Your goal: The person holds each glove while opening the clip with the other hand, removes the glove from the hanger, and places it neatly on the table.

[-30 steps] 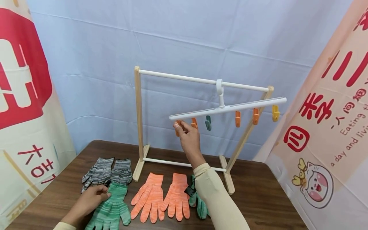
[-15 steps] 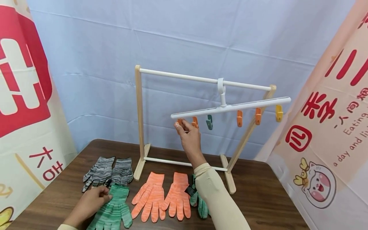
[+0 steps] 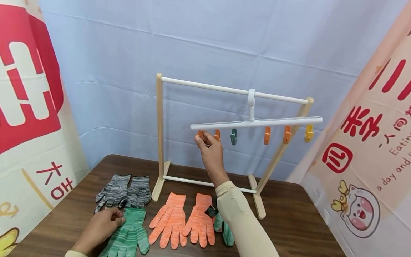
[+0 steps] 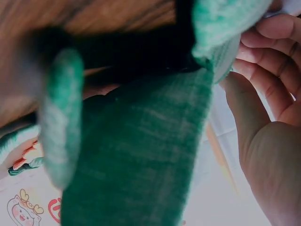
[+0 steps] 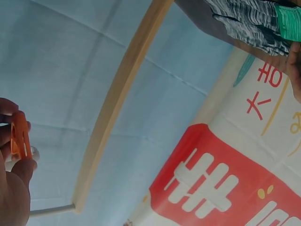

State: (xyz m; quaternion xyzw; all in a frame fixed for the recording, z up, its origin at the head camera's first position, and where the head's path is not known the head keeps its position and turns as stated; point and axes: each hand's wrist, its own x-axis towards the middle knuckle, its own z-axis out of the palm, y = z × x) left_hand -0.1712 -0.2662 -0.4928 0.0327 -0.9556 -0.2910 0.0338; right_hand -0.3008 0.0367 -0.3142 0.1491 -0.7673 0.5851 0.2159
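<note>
My right hand [image 3: 212, 155] pinches an orange clothespin [image 5: 19, 136] at the left end of a white clip hanger [image 3: 221, 125]. Thumb and fingers press its two sides in the right wrist view. More clips hang along the bar: orange ones, a green clip [image 3: 233, 136] and a yellow clip [image 3: 309, 133]. Low on the left, my left hand [image 3: 102, 226] holds a green knit glove [image 3: 128, 232] at the cuff edge between thumb and fingers. Much of this glove's cuff fills the left wrist view; its fingertips run past the bottom of the head view.
The hanger hooks over the top rail of a wood-and-white rack [image 3: 205, 85]. Two orange gloves [image 3: 171, 217] lie on the brown table [image 3: 289, 221], grey striped gloves [image 3: 115, 191] left of them. Another green glove [image 3: 227, 233] with a black tag is partly behind my right sleeve.
The hanger bar has come closer to level: its left end rose slightly and its right end dropped. Both hands keep their holds, and the head view has shifted a little.
</note>
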